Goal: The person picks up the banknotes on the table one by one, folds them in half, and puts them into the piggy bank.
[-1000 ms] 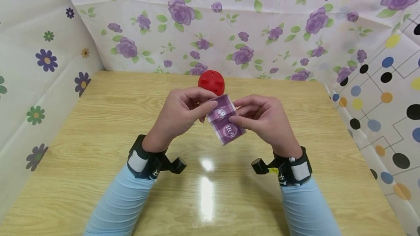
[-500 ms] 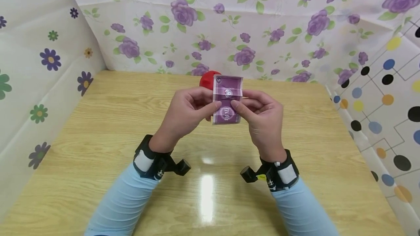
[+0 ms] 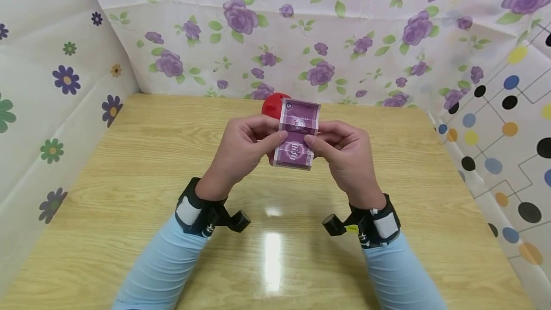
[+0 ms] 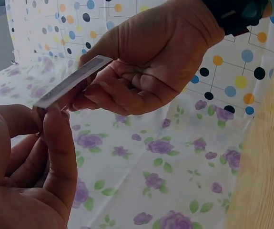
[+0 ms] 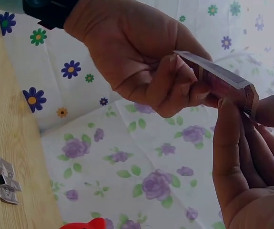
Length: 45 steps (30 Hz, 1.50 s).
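A purple paper play banknote point(image 3: 297, 119) with a 5 in one corner and crease lines across it is held up in front of me. My left hand point(image 3: 245, 145) pinches its left edge, thumb on the near face and fingers behind. On the opposite edge my right hand point(image 3: 350, 154) grips the note the same way. Seen nearly edge-on in the left wrist view, the banknote point(image 4: 75, 82) spans both hands and is bent. The right wrist view shows the banknote point(image 5: 218, 71) with one end folded down near the right fingertips.
A red rounded object point(image 3: 272, 105) stands at the table's back edge, partly behind the note; its red top point(image 5: 85, 224) with an ear-like bump shows in the right wrist view. Folded printed paper point(image 5: 5, 179) lies on the wooden table point(image 3: 172, 109). Patterned cloth point(image 3: 189, 61) surrounds the table.
The banknote has risen and turned from a slant to nearly upright, now overlapping the red object. My right hand has shifted its hold along the edge. Over the last half second little moves.
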Each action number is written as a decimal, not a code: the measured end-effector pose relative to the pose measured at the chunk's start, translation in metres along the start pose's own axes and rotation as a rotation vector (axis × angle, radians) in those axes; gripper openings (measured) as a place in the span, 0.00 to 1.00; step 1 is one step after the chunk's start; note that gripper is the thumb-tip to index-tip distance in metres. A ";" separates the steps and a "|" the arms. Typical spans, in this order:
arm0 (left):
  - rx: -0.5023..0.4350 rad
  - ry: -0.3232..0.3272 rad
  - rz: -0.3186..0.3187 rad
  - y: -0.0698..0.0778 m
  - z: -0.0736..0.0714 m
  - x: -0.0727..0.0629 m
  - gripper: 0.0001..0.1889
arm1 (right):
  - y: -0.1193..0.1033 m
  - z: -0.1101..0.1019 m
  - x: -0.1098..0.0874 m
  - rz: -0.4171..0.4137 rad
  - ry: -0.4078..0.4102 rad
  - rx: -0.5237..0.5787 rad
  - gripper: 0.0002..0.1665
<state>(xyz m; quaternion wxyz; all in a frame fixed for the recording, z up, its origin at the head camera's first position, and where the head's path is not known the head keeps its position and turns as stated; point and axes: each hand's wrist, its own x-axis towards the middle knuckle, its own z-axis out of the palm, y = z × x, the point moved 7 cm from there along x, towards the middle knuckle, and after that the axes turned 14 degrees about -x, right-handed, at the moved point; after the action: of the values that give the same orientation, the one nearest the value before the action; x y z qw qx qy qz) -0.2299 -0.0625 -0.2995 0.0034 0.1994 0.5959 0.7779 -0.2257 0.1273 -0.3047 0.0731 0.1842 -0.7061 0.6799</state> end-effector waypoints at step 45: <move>-0.071 -0.191 0.257 0.017 0.016 -0.009 0.06 | -0.022 -0.003 -0.006 -0.243 -0.050 -0.128 0.08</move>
<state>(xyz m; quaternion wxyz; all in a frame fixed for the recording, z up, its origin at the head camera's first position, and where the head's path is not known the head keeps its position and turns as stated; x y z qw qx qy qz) -0.2131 -0.0545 -0.2832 -0.0324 0.3467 0.5348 0.7699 -0.2131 0.1307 -0.2860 0.1489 0.2804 -0.7220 0.6147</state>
